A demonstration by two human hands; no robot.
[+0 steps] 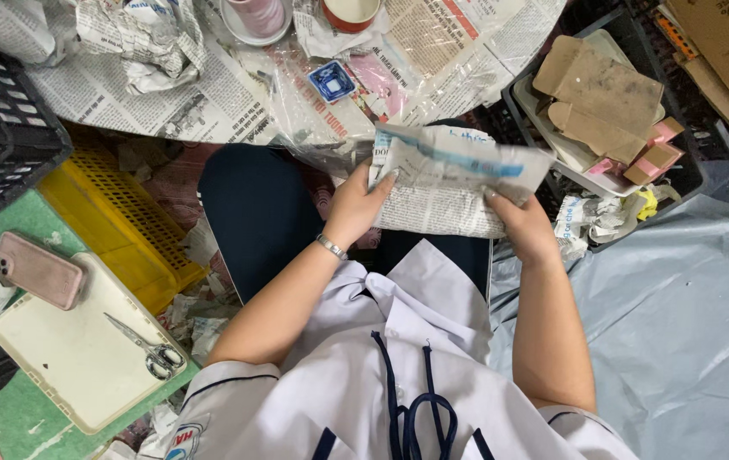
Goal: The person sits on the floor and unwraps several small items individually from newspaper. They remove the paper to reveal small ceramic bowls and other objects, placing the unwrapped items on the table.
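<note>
Two hands (360,204) (524,226), newspaper bundle (449,183) lying crosswise

One pair of scissors (149,347), one pink phone (38,269), one blue dish (331,81), two black crates (2,128).

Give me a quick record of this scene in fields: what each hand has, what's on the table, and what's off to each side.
left hand: grips left edge of newspaper bundle
right hand: grips the bundle's right side
table: covered in newspaper; small blue dish, pink cup
image left: pink phone and scissors on cream tray; yellow crate
image right: black crate with cardboard pieces
</note>
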